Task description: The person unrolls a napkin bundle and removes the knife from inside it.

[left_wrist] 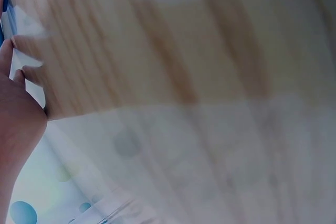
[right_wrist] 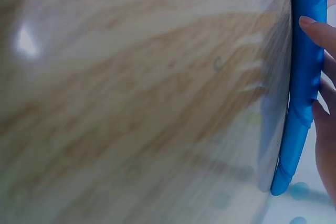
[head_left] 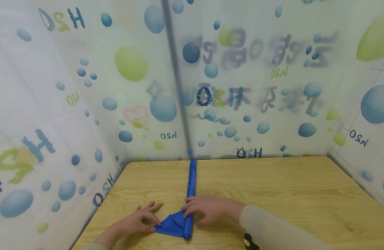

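Head view: a blue cloth [head_left: 170, 227] lies on the bench [head_left: 273, 198], left of its middle. Its right part is wound into a narrow roll [head_left: 191, 187] that runs from the near side to the bench's back edge; a flat, pointed flap spreads left from the roll's near end. The left hand [head_left: 137, 219] pinches the flap's left corner between thumb and forefinger, the other fingers spread. The right hand [head_left: 212, 210] has loosely bent fingers resting across the roll just above the flap, not clenched; a pale sleeve [head_left: 273, 224] covers its forearm. Behind the bench hangs a whitish curtain [head_left: 132, 104] printed with blue and green bubbles.
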Demonstrator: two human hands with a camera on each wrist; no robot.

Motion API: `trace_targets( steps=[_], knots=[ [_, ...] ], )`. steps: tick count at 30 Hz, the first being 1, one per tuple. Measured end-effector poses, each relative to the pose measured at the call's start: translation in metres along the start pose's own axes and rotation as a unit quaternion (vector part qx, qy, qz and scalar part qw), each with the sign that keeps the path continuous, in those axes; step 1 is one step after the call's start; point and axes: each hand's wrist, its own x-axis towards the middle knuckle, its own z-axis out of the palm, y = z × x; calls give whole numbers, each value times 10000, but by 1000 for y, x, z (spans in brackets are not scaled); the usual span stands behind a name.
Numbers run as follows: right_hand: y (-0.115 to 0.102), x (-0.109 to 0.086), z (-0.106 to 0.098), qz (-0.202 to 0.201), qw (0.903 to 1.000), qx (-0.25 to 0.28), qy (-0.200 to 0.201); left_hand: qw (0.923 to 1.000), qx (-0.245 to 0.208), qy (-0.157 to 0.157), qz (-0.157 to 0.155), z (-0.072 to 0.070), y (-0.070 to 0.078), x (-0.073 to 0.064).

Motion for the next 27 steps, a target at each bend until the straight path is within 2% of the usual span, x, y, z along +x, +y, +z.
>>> trace_targets(
  steps=[5, 15, 27],
  knots=[
    [1, -4, -1, -48, 9999, -91, 133, 10000, 17, 13, -33, 0, 1, 0],
    [1, -9, -5, -280, 9980, -293, 479, 9999, 36, 31, 101, 0, -1, 1],
    [-1, -9, -5, -211, 9978, -97, 615, 9999, -100, 19, 74, 1, -3, 0]
  ],
)
